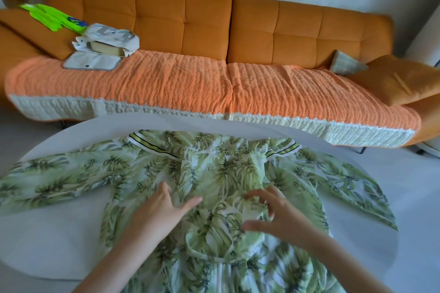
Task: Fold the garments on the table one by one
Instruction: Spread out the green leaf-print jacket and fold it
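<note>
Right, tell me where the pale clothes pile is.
Head view, upper left: the pale clothes pile sits at the left end of the sofa, on its orange cover, beside a neon green item.

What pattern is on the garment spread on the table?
The garment has a green leaf print on white; head view.

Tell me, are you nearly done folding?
Not nearly. Done, maybe: a pale pile on the sofa looks folded. In hand: the leafy dress lies spread open on the table, sleeves out, with the left hand flat on its middle and the right hand curved over it. Left: every fold of this dress.
</note>
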Motion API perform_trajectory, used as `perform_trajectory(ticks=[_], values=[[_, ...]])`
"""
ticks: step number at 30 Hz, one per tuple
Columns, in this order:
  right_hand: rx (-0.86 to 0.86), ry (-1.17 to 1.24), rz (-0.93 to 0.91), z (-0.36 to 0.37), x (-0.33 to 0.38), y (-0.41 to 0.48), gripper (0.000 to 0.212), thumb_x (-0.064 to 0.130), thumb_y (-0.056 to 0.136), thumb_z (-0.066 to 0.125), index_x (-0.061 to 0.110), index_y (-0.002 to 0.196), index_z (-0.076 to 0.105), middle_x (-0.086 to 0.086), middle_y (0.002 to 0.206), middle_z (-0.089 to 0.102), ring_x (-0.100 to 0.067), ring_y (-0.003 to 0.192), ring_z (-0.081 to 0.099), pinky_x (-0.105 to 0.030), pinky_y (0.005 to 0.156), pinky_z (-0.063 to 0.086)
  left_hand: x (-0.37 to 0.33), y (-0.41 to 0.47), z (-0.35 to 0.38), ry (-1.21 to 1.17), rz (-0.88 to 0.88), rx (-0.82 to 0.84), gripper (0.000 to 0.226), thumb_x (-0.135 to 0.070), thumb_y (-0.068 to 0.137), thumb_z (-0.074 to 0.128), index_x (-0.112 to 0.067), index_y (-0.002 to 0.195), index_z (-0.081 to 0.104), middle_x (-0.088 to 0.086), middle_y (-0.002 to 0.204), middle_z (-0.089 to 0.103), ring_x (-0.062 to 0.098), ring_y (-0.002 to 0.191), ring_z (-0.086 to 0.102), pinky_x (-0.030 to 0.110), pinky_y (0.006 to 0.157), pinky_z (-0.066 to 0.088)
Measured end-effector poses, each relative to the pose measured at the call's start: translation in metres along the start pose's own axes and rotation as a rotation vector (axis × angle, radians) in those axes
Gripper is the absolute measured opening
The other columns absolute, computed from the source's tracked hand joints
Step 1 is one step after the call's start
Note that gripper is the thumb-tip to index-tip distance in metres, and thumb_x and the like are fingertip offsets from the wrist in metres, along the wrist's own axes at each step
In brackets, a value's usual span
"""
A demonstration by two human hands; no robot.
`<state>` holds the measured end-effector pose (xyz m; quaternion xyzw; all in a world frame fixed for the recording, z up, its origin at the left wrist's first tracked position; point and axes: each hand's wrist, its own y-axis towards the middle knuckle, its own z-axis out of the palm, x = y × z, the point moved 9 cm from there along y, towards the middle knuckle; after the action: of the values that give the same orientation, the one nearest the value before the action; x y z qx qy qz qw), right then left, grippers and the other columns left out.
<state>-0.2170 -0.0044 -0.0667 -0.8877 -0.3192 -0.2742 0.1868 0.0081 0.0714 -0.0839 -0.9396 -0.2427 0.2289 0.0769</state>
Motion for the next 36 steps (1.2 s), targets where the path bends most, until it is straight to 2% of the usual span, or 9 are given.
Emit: perform_trajectory(ticks=[3,5,10,13,16,19,24,29,36], values=[[0.041,-0.116,-0.113,0.027,0.004,-0.002,0.03,0.041,0.072,0.075,0.037,0.098,0.06,0.025,0.102,0.041,0.008,0.088,0.046,-0.012,0.079,0.045,0.007,0.006,0.019,0.071,-0.056,0.097,0.083,-0.066,0.078,0.054,-0.01,0.136,0.033,0.0,0.105,0.058,0.005,0.066,0.05,0.014,0.046,0.034],[-0.097,0.023,-0.07,0.015,-0.005,-0.001,0.031,0.004,0.076,0.073,0.032,0.076,0.06,0.017,0.096,0.052,0.002,0.085,0.055,-0.016,0.078,0.049,0.004,0.015,0.02,0.002,0.001,0.078,0.05,-0.045,0.086,0.061,-0.013,0.124,0.049,-0.006,0.094,0.056,0.006,0.073,0.054,0.016,0.052,0.037],[-0.337,0.571,-0.05,-0.034,-0.019,-0.009,0.044,-0.024,0.073,0.057,0.017,0.061,0.067,0.008,0.101,0.068,-0.003,0.096,0.064,-0.015,0.074,0.051,0.009,0.025,0.002,-1.013,-0.037,0.021,0.044,-0.011,0.083,0.064,-0.014,0.125,0.049,-0.001,0.108,0.061,0.015,0.095,0.06,0.026,0.075,0.048],[-0.167,0.533,0.03,-0.012,-0.034,-0.013,0.057,-0.027,0.075,0.045,0.021,0.068,0.075,0.012,0.116,0.062,-0.003,0.1,0.062,-0.024,0.078,0.054,0.014,0.02,0.016,-0.992,-0.06,0.126,0.07,-0.006,0.075,0.072,-0.018,0.133,0.036,0.002,0.117,0.057,0.02,0.105,0.057,0.039,0.093,0.046],[-0.35,0.681,0.24,-0.022,-0.078,-0.013,0.051,-0.021,0.082,0.043,0.019,0.081,0.074,-0.003,0.113,0.065,-0.018,0.088,0.068,-0.035,0.071,0.057,0.028,0.025,0.006,-0.863,-0.106,0.067,0.07,-0.04,0.077,0.07,-0.025,0.135,0.032,-0.004,0.122,0.052,0.022,0.112,0.051,0.038,0.097,0.039],[-0.349,0.782,0.417,-0.033,-0.095,0.009,0.015,0.015,0.092,0.055,0.005,0.1,0.063,-0.014,0.106,0.066,-0.027,0.078,0.069,-0.035,0.064,0.058,0.031,0.048,-0.011,-0.829,-0.141,0.047,0.076,-0.063,0.077,0.05,-0.016,0.135,0.043,0.003,0.137,0.049,0.024,0.123,0.047,0.044,0.108,0.034],[-0.1,0.507,0.59,-0.033,-0.083,0.087,0.055,0.06,0.068,0.065,0.006,0.073,0.056,-0.006,0.06,0.057,-0.017,0.048,0.05,-0.022,0.049,0.042,0.011,0.101,-0.001,-0.894,-0.307,0.133,0.09,-0.063,0.077,0.056,-0.007,0.143,0.032,0.012,0.152,0.028,0.031,0.137,0.03,0.046,0.112,0.022],[-0.337,0.59,0.6,-0.053,-0.096,0.137,0.047,0.027,0.078,0.075,-0.007,0.107,0.059,-0.008,0.075,0.062,-0.014,0.057,0.057,-0.017,0.04,0.043,-0.007,0.151,-0.009,-1.034,-0.258,-0.002,0.041,-0.025,0.082,0.07,-0.006,0.116,0.06,0.008,0.089,0.062,0.016,0.073,0.062,0.03,0.072,0.046],[-0.517,0.703,0.498,-0.089,-0.115,0.204,0.033,0.02,0.081,0.073,-0.003,0.103,0.065,-0.012,0.085,0.067,-0.024,0.072,0.064,-0.035,0.074,0.058,-0.019,0.221,-0.033,-1.09,-0.153,-0.311,0.031,-0.014,0.092,0.057,-0.011,0.122,0.056,0.003,0.114,0.06,0.018,0.094,0.052,0.03,0.079,0.041]])
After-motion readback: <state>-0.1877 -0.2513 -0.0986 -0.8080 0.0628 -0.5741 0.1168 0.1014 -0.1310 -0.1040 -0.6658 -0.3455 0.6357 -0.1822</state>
